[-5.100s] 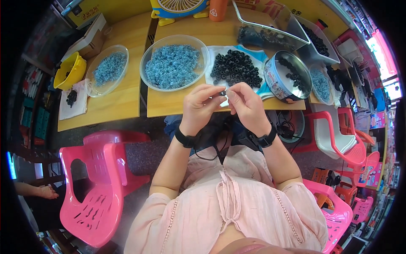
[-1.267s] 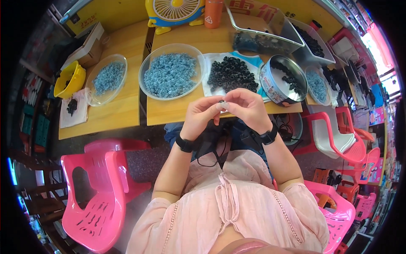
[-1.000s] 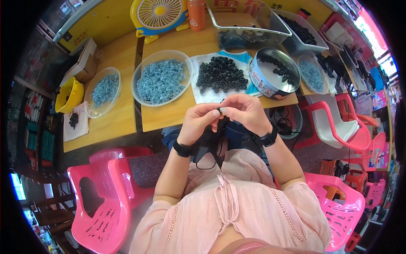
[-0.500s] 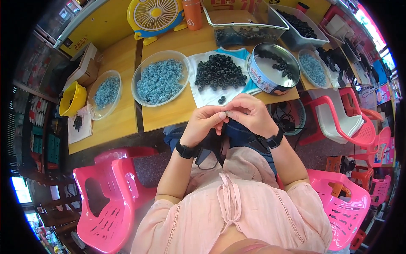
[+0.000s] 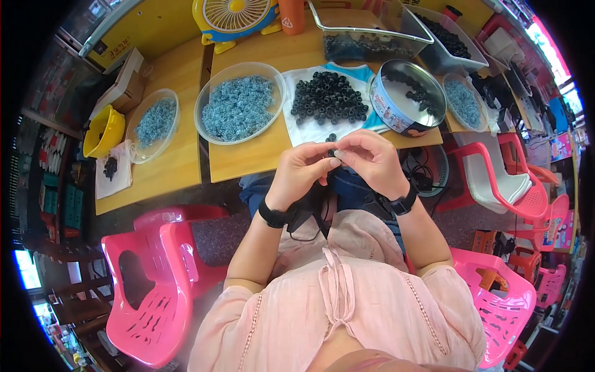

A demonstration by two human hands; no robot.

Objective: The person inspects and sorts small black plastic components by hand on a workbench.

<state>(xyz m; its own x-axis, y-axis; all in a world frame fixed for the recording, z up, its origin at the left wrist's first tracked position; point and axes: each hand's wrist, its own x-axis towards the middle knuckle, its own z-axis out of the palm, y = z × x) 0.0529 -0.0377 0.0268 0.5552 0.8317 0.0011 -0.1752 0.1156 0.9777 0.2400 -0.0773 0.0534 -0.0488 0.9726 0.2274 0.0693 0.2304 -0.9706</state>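
My left hand (image 5: 302, 173) and my right hand (image 5: 374, 162) meet fingertip to fingertip just off the table's front edge, both closed in a pinch. A small black ring-like piece (image 5: 333, 153) shows between their fingertips, partly covered by them. Right beyond the fingers lies a loose black piece (image 5: 331, 137). Farther back, a pile of the same black pieces (image 5: 328, 96) is spread on a white and turquoise cloth (image 5: 297, 131). Left of the cloth stands a round clear tub (image 5: 197, 118) full of small pale blue translucent pieces (image 5: 238, 108).
Right of the cloth, a round tin (image 5: 387, 111) holds more black pieces. Clear bins (image 5: 372, 36) stand behind. A fan (image 5: 235, 15), an orange bottle (image 5: 291, 17), another tub (image 5: 176, 118) and a yellow basket (image 5: 105, 133) sit on the tables. Pink chairs (image 5: 155, 297) flank me.
The view has shifted slightly, so the table items sit a little higher. My hands stay together, fingers slightly changed, with a black piece now showing between the fingertips.
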